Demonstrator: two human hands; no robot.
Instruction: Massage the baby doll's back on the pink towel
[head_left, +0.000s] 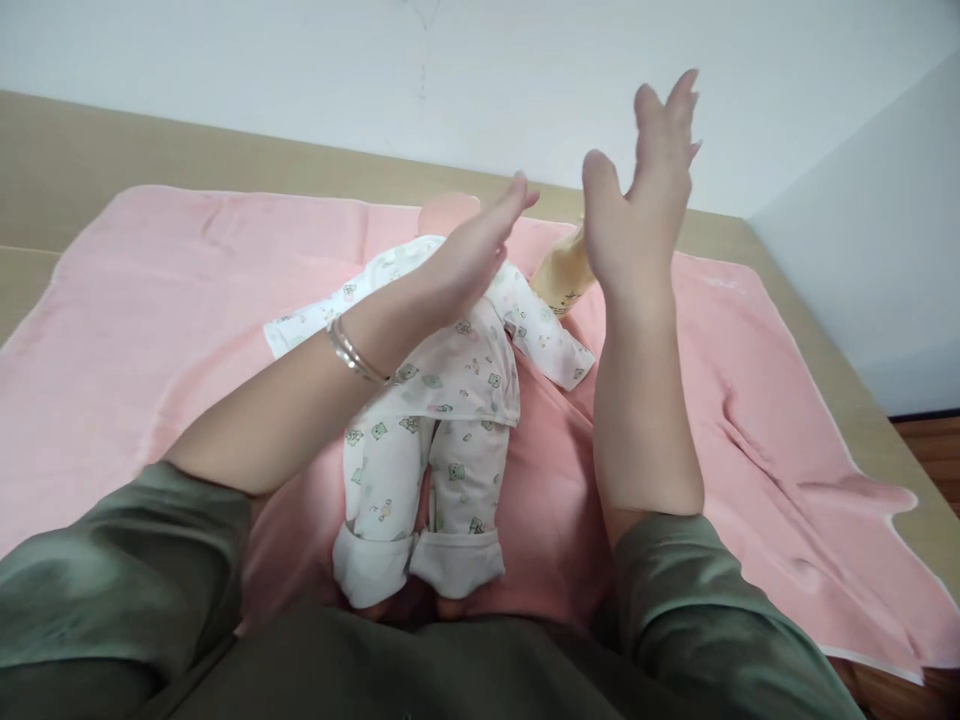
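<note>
A baby-sized figure in a white patterned top and matching trousers lies on a pink blanket. I cannot tell whether it is a doll. My left hand is raised over the top of the figure, hiding most of its head, with fingers stretched out flat and nothing in them. Higher and to the right, my right hand is held up with its fingers and thumb apart, also without any object. Just left of that wrist shows a yellow item with dark print, partly hidden behind the hand.
Under the blanket is a light wooden surface, its rim showing at the back and right. A pale wall rises behind it, with another at the right. Creases run through the blanket's right side.
</note>
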